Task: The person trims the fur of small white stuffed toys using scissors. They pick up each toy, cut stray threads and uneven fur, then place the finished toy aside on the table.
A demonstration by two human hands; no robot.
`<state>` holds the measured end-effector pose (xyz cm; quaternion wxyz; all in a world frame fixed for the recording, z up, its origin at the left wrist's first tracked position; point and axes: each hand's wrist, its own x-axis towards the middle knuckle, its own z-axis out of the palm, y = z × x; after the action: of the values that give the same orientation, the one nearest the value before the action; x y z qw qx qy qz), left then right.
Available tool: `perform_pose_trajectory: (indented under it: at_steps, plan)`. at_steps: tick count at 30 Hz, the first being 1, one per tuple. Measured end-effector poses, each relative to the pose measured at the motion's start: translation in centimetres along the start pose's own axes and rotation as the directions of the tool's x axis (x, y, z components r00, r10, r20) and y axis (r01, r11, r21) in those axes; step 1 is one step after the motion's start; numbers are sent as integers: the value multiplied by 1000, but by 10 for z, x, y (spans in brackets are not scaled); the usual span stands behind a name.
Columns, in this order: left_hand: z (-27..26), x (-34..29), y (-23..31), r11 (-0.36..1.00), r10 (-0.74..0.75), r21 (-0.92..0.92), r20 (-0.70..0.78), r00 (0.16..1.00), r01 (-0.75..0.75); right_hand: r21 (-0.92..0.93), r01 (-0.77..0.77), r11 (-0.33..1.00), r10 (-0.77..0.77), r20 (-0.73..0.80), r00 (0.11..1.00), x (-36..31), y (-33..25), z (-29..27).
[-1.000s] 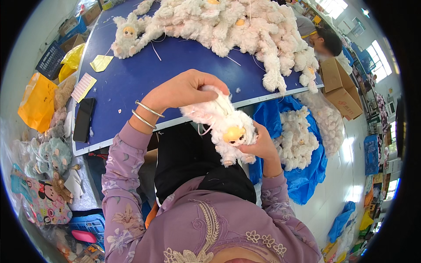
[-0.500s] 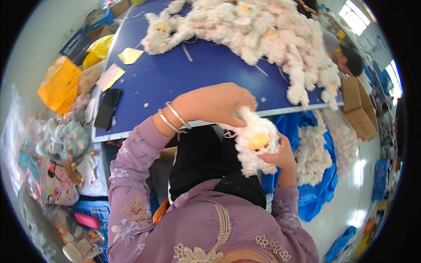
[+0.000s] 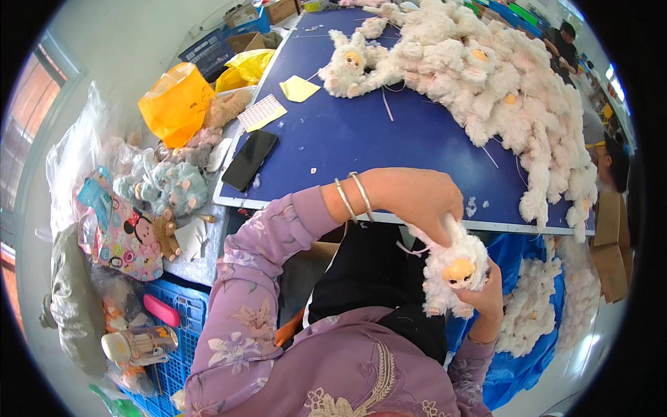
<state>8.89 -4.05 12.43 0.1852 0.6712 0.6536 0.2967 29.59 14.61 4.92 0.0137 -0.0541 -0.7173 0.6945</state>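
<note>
Over my lap, just off the table's near edge, I hold a small white plush toy with a yellow face patch and dark eyes. My left hand is closed at the top of its head, fingers pinching one pale ear. My right hand grips the body from the right, thumb across the front below the face. A thin pink ribbon hangs at the toy's left side. Some of my fingers are hidden behind the plush.
A large heap of white plush toys covers the far right of the blue table. A phone and paper slips lie at its left edge. More plush pieces fill a blue bag at right. Other people sit beyond the heap.
The whole view has shifted, so the table and my hands appear farther right and lower. Both hands keep their hold on the plush toy.
</note>
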Motion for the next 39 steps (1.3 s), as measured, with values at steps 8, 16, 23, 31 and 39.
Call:
perform_pose_trajectory:
  at_steps: [8, 16, 23, 31, 39]
  plan:
    - [-2, 7, 5, 1000, 2, 26, -20, 1000, -2, -38, -9, 999, 7, -46, 999, 1, -2, 0]
    - [-1, 21, 0, 993, 117, 44, -132, 984, -112, -23, 29, 999, -29, -39, 999, -4, -3, -6]
    - [-9, 27, 5, 989, -140, -55, -135, 981, 134, -113, 52, 992, -62, -89, 994, -6, -4, -15]
    - [-5, 34, 7, 989, -37, 133, -230, 973, 69, -4, 69, 998, -69, -113, 991, -11, 9, -20]
    - [7, 24, -29, 713, -363, -689, -524, 770, -133, 156, 225, 962, -172, -294, 940, -5, 17, -16]
